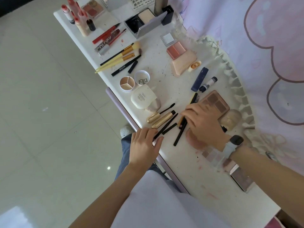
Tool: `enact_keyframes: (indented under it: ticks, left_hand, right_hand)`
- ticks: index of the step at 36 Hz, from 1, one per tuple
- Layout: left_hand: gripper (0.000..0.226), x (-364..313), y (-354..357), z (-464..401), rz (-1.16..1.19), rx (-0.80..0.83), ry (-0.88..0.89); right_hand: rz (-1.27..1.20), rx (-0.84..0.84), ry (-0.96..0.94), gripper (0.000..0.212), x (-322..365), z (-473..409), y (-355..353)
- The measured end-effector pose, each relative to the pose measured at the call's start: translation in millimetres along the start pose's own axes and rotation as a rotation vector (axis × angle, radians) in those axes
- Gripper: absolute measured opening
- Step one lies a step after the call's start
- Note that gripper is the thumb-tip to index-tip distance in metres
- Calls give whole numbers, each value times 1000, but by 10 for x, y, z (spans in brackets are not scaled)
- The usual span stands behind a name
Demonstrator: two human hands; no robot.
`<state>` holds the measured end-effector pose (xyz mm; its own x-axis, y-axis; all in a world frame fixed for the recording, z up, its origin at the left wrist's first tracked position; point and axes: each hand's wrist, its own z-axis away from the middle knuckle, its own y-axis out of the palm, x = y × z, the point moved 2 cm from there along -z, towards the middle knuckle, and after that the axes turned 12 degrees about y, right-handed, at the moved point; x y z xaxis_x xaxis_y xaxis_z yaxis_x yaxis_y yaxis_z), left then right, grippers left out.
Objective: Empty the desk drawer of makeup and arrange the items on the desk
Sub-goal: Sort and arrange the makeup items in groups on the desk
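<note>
Makeup lies spread over the white desk (164, 66). My left hand (144, 145) rests at the desk's front edge, its fingers touching a thin black pencil (166, 126). My right hand (204, 125), with a watch on the wrist, grips a bundle of black and orange pencils (181, 129) above a pink compact (192, 139). A gold mascara tube (162, 120) and its wand (164, 111) lie between my hands. A brown eyeshadow palette (215, 101) sits just beyond my right hand. The drawer itself is not visible.
Further along lie yellow-handled brushes (118, 56), a round concealer pot (127, 83), a cream compact (143, 96), a blush palette (176, 50), a navy tube (199, 79) and lipsticks (75, 12). A long eyeshadow palette (230, 167) lies under my right forearm. A frilled cloth (238, 83) edges the desk.
</note>
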<state>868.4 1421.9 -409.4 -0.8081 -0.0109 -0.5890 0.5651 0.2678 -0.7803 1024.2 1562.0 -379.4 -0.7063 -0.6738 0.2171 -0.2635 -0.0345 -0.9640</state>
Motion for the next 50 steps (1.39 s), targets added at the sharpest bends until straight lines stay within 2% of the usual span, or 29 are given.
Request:
enact_keyframes:
  ticks: [4, 7, 10, 13, 23, 29, 34, 36, 38, 39, 42, 43, 45, 48, 50]
  left_hand:
    - [24, 39, 5, 41, 16, -12, 31]
    - [22, 67, 10, 44, 17, -9, 55]
    - [20, 79, 12, 12, 12, -21, 59]
    - [21, 74, 17, -24, 20, -41, 67]
    - [19, 98, -16, -27, 14, -75, 97]
    - [19, 127, -49, 23, 1, -98, 95]
    - [14, 222, -147, -6, -54, -165, 79]
    - [13, 295, -198, -55, -61, -179, 80]
    - [15, 398, -253, -130, -79, -189, 53]
    - [18, 462, -279, -172, -95, -189, 26]
    - [25, 659, -364, -317, -146, -174, -58]
    - [28, 717, -396, -368, -159, -163, -79]
    - [35, 822, -452, -462, -180, -132, -118]
    - [50, 962, -504, -587, -205, -40, -173]
    - [61, 1048, -505, -648, -216, 34, -203]
  right_hand:
    - [72, 90, -31, 17, -235, -234, -23]
    - [111, 216, -159, 6, -268, -388, -15]
    - [143, 330, -267, 9, -247, -515, -36]
    - [190, 371, -369, 12, -217, -596, -71]
    - [347, 425, -584, 18, -234, -639, -48]
    - [360, 332, -701, 16, -171, -658, -51]
    - [379, 312, -760, 33, -140, -653, -131]
    - [389, 309, -748, 52, -150, -649, -163]
    - [394, 264, -718, 64, -147, -657, -212]
    - [371, 235, -688, 62, -133, -674, -231]
    - [202, 140, -526, 30, -32, -779, -249]
    - [93, 111, -413, 21, 17, -826, -256]
    - [-183, 92, -143, 15, 141, -938, -278]
    - [-519, 43, 188, 21, 419, -1186, -304]
    - [-736, 68, 450, 22, 605, -1406, -278]
